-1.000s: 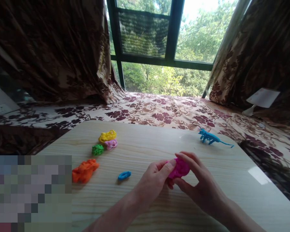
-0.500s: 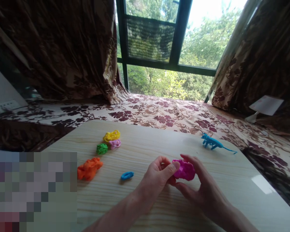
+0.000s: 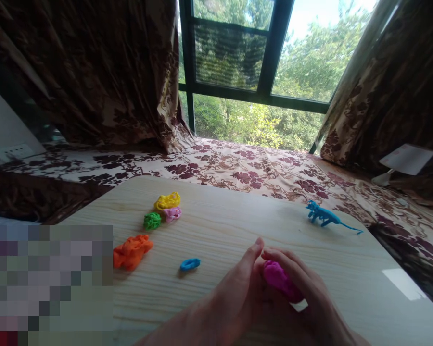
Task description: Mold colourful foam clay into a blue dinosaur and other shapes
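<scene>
A lump of magenta modelling clay (image 3: pixel 279 278) is cupped between my two hands, just above the table. My left hand (image 3: pixel 243 281) supports it from the left, thumb pointing up and most fingers hidden. Curled over the clay from the right, my right hand (image 3: pixel 306 276) has its fingertips close to the left thumb. To the left of my hands lies a small blue clay ring (image 3: pixel 190 264). A blue clay animal (image 3: pixel 323 214) with a long thin tail stands on legs at the right rear.
On the left of the wooden table (image 3: pixel 216 211) are an orange clay lump (image 3: pixel 133 252), a green one (image 3: pixel 152 221), a yellow one (image 3: pixel 167 201) and a pale pink one (image 3: pixel 172 214). A white lamp (image 3: pixel 407 159) stands beyond the right edge. Blurring covers the lower left.
My left hand has let go of its thumb pinch and raised the thumb. The magenta clay has tilted and moved slightly right and down, with my right fingers now over it.
</scene>
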Demonstrator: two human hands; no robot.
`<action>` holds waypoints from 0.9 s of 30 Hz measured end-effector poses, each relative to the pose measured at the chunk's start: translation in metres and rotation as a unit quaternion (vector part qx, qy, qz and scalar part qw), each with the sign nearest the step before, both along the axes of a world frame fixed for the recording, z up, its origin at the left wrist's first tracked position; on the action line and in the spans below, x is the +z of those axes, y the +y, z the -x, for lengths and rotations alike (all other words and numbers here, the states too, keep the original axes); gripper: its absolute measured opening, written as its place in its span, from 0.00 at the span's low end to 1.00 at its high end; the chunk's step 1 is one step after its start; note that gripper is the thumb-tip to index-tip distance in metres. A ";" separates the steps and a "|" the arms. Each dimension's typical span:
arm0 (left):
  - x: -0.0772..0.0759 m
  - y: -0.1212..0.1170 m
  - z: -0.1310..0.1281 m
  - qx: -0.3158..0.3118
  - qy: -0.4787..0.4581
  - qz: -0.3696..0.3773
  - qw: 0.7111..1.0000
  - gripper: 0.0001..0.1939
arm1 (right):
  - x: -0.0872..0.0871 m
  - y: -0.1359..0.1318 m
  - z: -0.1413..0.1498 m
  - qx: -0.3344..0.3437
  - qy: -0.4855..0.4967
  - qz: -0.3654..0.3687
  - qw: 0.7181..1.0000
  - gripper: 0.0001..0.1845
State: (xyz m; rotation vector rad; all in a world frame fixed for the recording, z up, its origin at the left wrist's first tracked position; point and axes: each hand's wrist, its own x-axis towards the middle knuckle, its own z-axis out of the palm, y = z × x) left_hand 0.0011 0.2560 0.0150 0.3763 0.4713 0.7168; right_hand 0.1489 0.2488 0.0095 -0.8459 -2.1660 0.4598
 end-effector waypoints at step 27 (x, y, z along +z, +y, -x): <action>0.001 -0.002 0.006 0.023 0.039 -0.040 0.998 0.10 | -0.008 0.002 -0.009 -0.055 -0.122 -0.041 0.990 0.35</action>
